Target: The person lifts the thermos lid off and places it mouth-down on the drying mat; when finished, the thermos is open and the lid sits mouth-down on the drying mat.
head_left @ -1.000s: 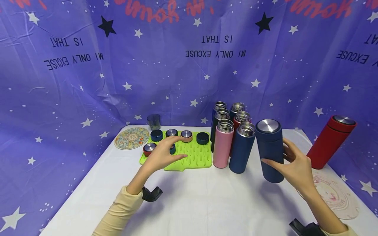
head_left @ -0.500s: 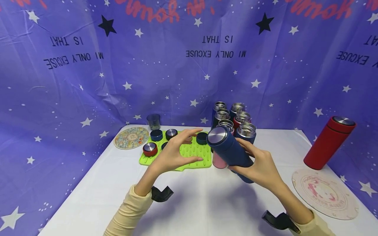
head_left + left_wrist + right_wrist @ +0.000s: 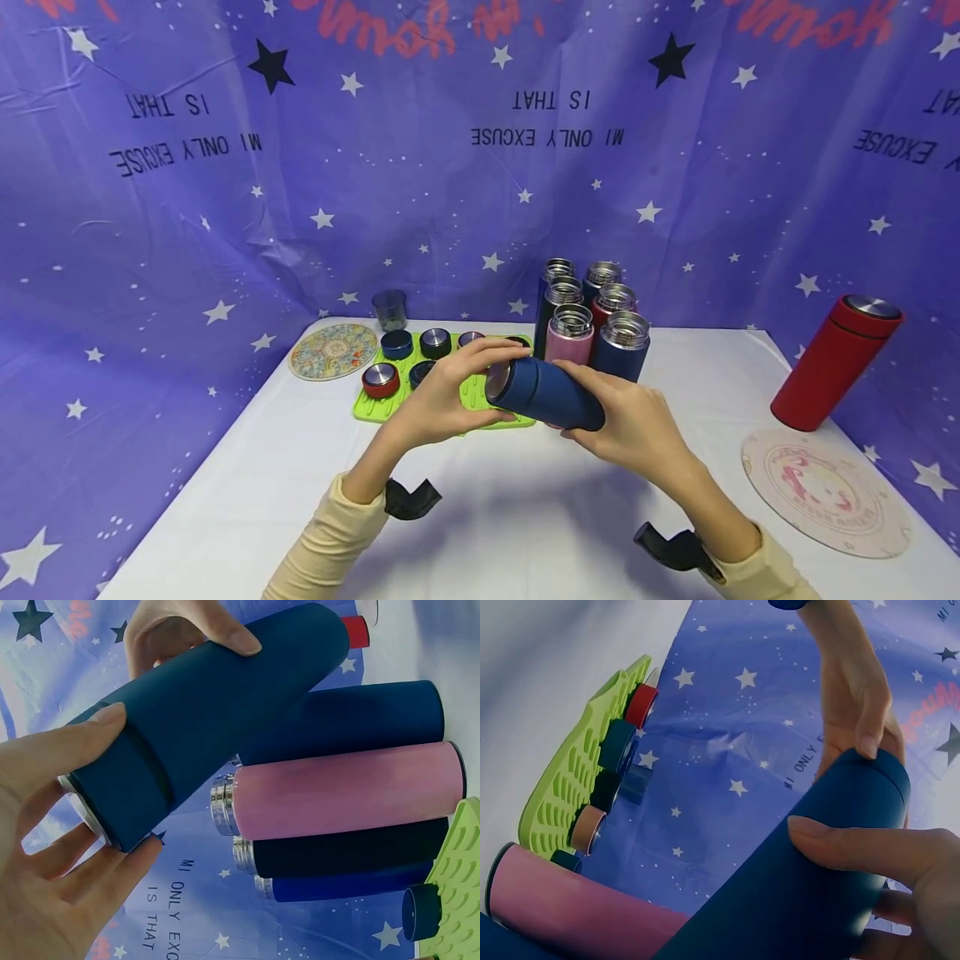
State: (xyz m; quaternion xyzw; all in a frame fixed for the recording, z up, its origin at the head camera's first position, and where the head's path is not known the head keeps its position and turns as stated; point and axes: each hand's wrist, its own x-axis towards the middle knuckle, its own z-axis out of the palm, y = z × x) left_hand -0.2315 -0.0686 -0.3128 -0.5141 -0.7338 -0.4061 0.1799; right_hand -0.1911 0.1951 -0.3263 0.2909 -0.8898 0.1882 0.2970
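Observation:
A dark blue thermos flask [image 3: 555,396] with its lid on is held tilted above the table, lid end to the left. My right hand [image 3: 641,421] grips its body, thumb on the near side. At the other end, my left hand [image 3: 435,396] holds the lid [image 3: 124,776]: in the left wrist view its thumb lies near the seam and its fingertips reach the lower edge. Behind the flask stand several lidless flasks, including a pink one [image 3: 570,333] and a navy one [image 3: 621,350]. The lower parts of these are hidden by the held flask and right hand.
Several loose lids, among them a red one [image 3: 380,380], sit on a green mat [image 3: 367,410]. Left of it are a glass [image 3: 390,310] and a round patterned mat [image 3: 333,352]. A red lidded flask [image 3: 836,367] and a round pink mat [image 3: 825,492] are at the right.
The right hand has carried the blue flask leftward from beside the group and tipped it over. The left hand has moved right and taken hold of its lid.

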